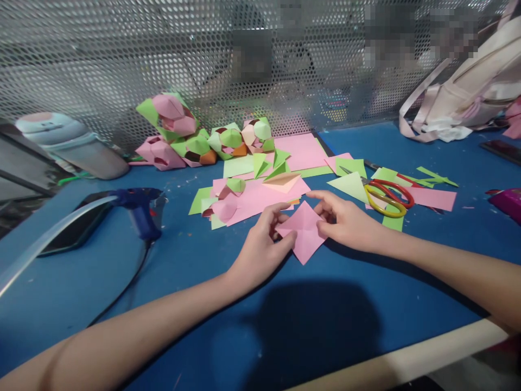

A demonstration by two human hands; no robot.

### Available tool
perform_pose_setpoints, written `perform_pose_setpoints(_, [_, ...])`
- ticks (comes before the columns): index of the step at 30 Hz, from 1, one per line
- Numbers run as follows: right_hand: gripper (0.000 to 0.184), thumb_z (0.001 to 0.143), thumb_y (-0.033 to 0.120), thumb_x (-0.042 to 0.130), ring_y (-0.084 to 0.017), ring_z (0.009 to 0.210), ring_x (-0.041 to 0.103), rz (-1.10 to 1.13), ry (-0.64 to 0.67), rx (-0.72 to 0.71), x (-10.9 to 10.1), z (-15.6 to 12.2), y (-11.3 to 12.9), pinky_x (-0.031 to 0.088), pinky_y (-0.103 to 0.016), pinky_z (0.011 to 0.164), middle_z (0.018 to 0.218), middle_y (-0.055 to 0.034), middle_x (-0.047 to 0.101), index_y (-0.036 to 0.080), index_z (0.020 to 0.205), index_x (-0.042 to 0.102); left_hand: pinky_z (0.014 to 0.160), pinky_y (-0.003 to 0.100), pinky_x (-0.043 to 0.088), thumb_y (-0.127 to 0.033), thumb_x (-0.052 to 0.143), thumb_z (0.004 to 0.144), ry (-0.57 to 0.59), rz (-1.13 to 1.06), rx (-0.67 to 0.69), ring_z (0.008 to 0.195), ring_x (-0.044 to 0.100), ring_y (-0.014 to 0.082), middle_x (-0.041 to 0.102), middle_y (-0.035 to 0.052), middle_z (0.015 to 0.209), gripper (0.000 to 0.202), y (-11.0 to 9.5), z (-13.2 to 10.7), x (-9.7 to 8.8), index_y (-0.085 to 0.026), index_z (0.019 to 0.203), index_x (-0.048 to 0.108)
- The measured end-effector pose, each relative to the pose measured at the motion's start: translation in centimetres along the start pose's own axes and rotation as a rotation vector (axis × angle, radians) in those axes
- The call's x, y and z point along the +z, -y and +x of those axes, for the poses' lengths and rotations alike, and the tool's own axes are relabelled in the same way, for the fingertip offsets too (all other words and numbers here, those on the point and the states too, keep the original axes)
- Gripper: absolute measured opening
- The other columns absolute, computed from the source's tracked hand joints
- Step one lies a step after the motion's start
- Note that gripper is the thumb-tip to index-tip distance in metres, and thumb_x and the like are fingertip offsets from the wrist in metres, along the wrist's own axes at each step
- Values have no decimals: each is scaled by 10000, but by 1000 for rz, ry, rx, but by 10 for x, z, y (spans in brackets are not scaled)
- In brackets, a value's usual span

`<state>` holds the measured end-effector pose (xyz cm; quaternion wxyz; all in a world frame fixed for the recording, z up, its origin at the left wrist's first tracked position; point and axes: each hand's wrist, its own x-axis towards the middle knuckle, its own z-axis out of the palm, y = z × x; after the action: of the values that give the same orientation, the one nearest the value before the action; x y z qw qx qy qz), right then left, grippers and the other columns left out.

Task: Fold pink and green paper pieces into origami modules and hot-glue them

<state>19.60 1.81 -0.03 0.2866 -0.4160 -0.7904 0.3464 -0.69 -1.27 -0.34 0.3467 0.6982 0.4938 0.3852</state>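
A small folded pink paper lies on the blue table top, held between both hands. My left hand pinches its left edge with thumb and fingers. My right hand presses and pinches its right side with bent fingers. Just beyond the hands lies a spread of pink sheets and green paper pieces, with a small peach folded piece on top.
Scissors with red and yellow handles lie right of my right hand. A blue glue gun with its cord rests at left. Finished pink and green paper flowers are piled against a perforated metal screen. A pale backpack sits at back right.
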Motion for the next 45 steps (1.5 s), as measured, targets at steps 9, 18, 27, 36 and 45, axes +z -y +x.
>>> perform_pose_setpoints(9, [637,709,42,522,-135,737,562,-11,83,-61,-1,1,-4,445,-257,645,892,-3,608,229,1310,426,784,305,470,-82,516,758,127,118,74,887,577,161,601,47,1003,457,8,0,0,-201,1198,482])
perform_pose_setpoints(18, [655,725,-13,455,-174,903,565,-165,180,-222,3,-2,-7,407,-349,838,1003,-29,639,211,1337,394,804,292,456,8,450,747,267,69,106,871,595,138,642,23,968,701,7,0,-4,-239,1383,290])
perform_pose_setpoints(27, [441,794,34,456,-185,816,526,-438,206,-419,3,-3,-6,336,-320,740,973,-62,644,160,1215,490,855,298,460,31,437,732,272,127,152,918,618,139,666,17,939,686,11,-1,-4,-217,1361,326])
perform_pose_setpoints(36, [314,892,137,434,-198,719,484,-832,160,-663,-6,-3,-3,270,-336,712,795,-71,619,91,1196,499,855,328,482,-14,480,759,254,417,359,899,606,172,649,48,938,618,11,-2,-6,-161,1347,356])
perform_pose_setpoints(45, [383,856,125,467,-189,733,512,-769,196,-553,-16,-3,-3,304,-349,778,811,-80,634,94,1237,496,753,334,469,-70,500,772,219,550,402,778,559,178,608,31,840,579,14,-3,-9,-164,1333,385])
